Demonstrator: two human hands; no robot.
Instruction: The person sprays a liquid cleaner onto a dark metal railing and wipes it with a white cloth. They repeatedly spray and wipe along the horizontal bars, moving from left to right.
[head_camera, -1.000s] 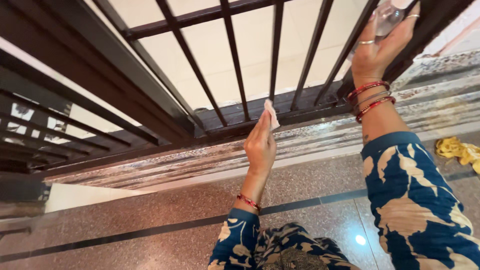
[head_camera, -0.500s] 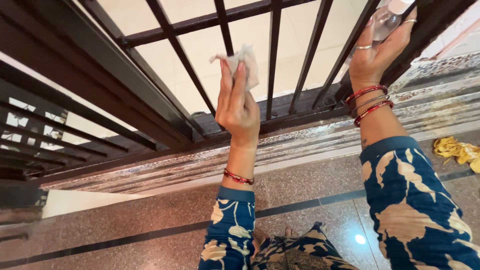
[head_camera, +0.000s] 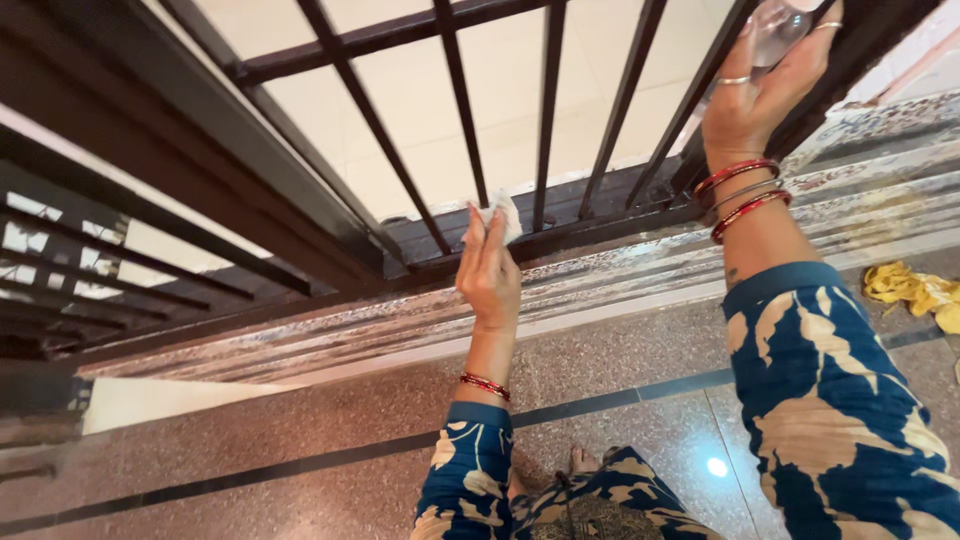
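Observation:
My left hand (head_camera: 488, 272) holds a small white cloth (head_camera: 500, 216) pressed against a vertical bar near the bottom of a dark metal railing (head_camera: 460, 90). The cloth sits just above the railing's lower rail (head_camera: 560, 235). My right hand (head_camera: 752, 95) is raised at the upper right, gripping a clear bottle (head_camera: 778, 25) against another bar; only the bottle's lower part shows at the frame's top edge. Both wrists wear red bangles, and both sleeves are blue with a cream pattern.
A polished speckled stone floor (head_camera: 300, 420) with a dark inlaid stripe lies below the railing. A crumpled yellow cloth (head_camera: 915, 292) lies on the floor at the right. More dark horizontal bars (head_camera: 90, 280) run along the left. My foot (head_camera: 583, 460) shows at the bottom.
My left hand with the cloth rose up the bar, then came back down to the bottom of it. My right hand stayed on the bottle at the upper right.

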